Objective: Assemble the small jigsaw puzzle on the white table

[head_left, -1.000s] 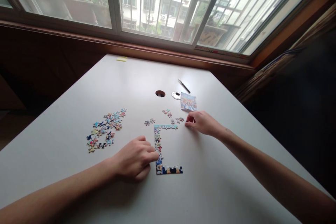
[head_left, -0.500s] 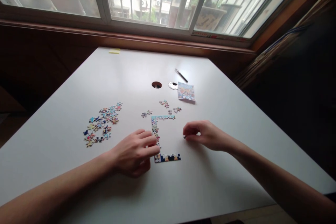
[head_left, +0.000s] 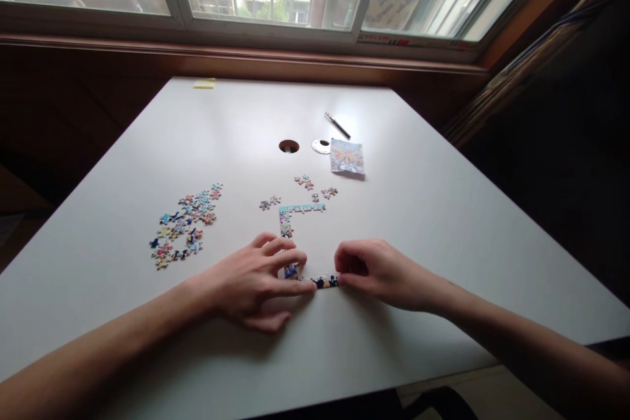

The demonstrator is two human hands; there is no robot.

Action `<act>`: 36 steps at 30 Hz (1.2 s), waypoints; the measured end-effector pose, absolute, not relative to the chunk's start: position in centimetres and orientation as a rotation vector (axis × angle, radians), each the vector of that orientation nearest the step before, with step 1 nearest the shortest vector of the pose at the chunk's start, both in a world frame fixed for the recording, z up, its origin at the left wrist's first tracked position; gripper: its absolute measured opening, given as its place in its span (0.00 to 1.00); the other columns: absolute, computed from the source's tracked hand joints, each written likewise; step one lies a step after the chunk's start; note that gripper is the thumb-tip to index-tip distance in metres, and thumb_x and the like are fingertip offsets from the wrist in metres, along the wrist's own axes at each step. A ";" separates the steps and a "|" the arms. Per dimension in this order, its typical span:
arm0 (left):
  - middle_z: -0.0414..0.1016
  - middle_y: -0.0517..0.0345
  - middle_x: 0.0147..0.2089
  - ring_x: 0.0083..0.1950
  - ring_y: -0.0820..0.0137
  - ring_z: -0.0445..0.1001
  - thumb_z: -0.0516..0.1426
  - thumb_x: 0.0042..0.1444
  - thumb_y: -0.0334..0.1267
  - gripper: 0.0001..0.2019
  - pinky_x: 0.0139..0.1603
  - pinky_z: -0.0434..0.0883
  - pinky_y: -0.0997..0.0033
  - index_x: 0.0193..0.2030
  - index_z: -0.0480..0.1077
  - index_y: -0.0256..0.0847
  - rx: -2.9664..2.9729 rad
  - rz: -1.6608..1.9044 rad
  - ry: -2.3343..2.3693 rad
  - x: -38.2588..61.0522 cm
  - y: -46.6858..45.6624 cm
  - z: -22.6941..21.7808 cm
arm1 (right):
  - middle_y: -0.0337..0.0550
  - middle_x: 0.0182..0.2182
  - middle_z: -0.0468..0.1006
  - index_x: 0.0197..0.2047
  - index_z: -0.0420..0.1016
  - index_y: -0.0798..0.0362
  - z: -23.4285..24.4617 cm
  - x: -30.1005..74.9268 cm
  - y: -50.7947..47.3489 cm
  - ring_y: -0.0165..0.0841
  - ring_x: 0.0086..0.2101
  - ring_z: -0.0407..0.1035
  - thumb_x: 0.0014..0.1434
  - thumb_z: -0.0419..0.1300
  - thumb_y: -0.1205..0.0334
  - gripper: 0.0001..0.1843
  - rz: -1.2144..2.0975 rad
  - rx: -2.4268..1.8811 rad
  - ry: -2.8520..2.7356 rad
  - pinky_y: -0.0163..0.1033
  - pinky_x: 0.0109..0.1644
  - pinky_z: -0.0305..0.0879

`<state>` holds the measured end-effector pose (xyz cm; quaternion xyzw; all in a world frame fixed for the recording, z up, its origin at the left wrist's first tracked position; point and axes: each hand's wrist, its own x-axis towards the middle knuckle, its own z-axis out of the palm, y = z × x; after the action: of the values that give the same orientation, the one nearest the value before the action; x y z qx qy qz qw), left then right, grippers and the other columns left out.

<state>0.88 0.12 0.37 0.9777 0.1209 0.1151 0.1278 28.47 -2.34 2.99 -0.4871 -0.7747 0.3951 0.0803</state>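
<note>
Since the earlier frame, the right hand (head_left: pixel 381 269) has come down from the bare tabletop to the right end of the puzzle's near edge, and the left hand (head_left: pixel 249 279) has gone from loosely curled to spread. The partly joined, multicoloured jigsaw border (head_left: pixel 302 208), open on its right side, lies on the white table (head_left: pixel 403 203) between the hands. The left hand's fingers fan out over its near-left corner, one fingertip on the dark near edge. The right hand's thumb and index finger bend toward each other at that edge's right end; whether they pinch a piece cannot be told. Small groups of loose pieces (head_left: pixel 306 181) lie just beyond the far edge, and a larger scatter of colourful pieces (head_left: pixel 180 226) lies to the left. Farther back are a square printed picture sheet (head_left: pixel 347 156) and a slim dark pen with a clear end (head_left: pixel 337 125).
</note>
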 end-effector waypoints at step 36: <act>0.70 0.48 0.56 0.57 0.55 0.66 0.57 0.56 0.42 0.26 0.59 0.60 0.53 0.62 0.63 0.43 2.850 0.459 0.435 0.8 -0.1 0.1 | 0.42 0.31 0.75 0.36 0.73 0.53 2.5 30.2 3.5 0.32 0.32 0.67 0.65 0.55 0.63 0.07 0.499 -1.126 -2.509 0.37 0.36 0.63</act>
<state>0.77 -0.10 0.13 0.9702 0.1480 0.1564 0.1107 30.16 3.54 2.48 -0.3970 -0.8842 0.1757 0.1725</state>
